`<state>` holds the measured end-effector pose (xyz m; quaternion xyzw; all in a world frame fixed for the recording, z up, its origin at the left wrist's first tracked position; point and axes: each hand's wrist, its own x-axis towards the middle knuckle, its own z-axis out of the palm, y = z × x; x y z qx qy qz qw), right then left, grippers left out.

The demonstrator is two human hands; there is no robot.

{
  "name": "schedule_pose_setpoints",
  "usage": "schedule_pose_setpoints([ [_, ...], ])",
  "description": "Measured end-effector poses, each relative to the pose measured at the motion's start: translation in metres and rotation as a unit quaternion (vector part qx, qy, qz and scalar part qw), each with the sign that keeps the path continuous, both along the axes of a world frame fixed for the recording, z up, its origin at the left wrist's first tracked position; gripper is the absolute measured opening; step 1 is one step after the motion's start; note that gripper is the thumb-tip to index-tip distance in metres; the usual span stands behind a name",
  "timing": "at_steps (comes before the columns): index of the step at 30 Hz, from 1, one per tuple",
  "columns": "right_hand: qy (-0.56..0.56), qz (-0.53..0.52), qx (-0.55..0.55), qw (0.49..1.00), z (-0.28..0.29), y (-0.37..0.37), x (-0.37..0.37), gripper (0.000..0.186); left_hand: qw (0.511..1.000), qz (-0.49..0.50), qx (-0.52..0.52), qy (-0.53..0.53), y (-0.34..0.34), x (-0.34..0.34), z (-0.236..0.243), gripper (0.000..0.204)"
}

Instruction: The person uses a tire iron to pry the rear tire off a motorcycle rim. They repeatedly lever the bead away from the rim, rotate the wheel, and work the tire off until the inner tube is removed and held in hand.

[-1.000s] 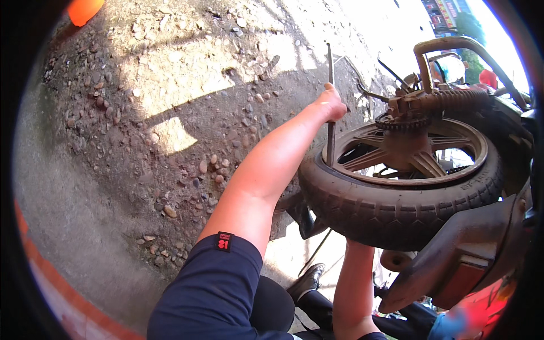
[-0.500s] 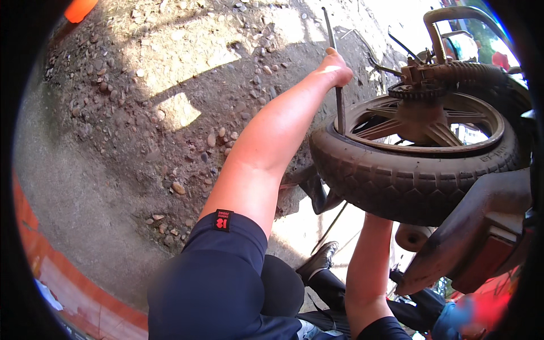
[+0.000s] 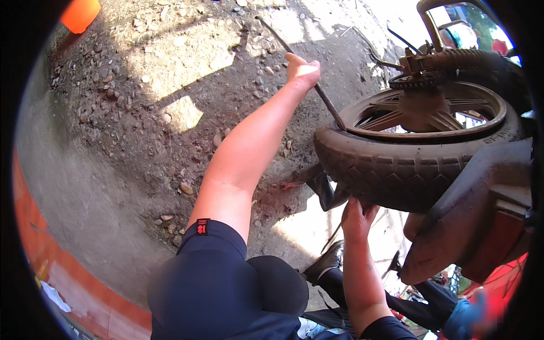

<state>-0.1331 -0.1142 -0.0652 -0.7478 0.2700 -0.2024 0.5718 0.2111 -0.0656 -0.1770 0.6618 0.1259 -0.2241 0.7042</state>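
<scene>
A motorcycle wheel with a worn black tire [image 3: 396,170] and a dull metal rim [image 3: 362,129] fills the right side. My left hand [image 3: 303,71] is closed around a long dark tire lever [image 3: 328,103], whose lower end meets the tire's bead at the left edge of the rim. The lever slants up and to the left. Below the wheel, my right hand [image 3: 358,220] grips the tire's lower edge; the thumb and some fingers show against the rubber, and the other fingers are hidden.
A rear sprocket [image 3: 416,81] and a spring shock [image 3: 467,70] stand above the hub. The fender [image 3: 453,226] juts out at lower right. Stony ground [image 3: 170,141] lies left of the wheel, with an orange container [image 3: 80,15] at the far left. Another person's shoe [image 3: 327,264] shows below.
My left hand has swung the lever from nearly upright to a leftward slant. My right hand, hidden beneath the tire before, now shows at its lower edge.
</scene>
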Motion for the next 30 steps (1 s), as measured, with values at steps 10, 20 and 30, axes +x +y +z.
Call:
schedule_pose_setpoints([
  [10,0.005,0.115,0.043,0.992,0.001,-0.032,0.014,0.063,0.831,0.472,-0.294,-0.011,0.148,-0.044,0.02,0.013],
  [20,0.009,0.176,0.076,0.981,0.012,-0.041,0.039,0.065,0.93,0.118,0.212,-0.277,0.229,-0.196,-0.042,0.041],
  [30,-0.137,0.258,-0.154,0.944,-0.005,-0.06,0.055,0.08,0.701,-0.376,0.536,-0.283,0.202,-0.276,0.071,0.039],
])
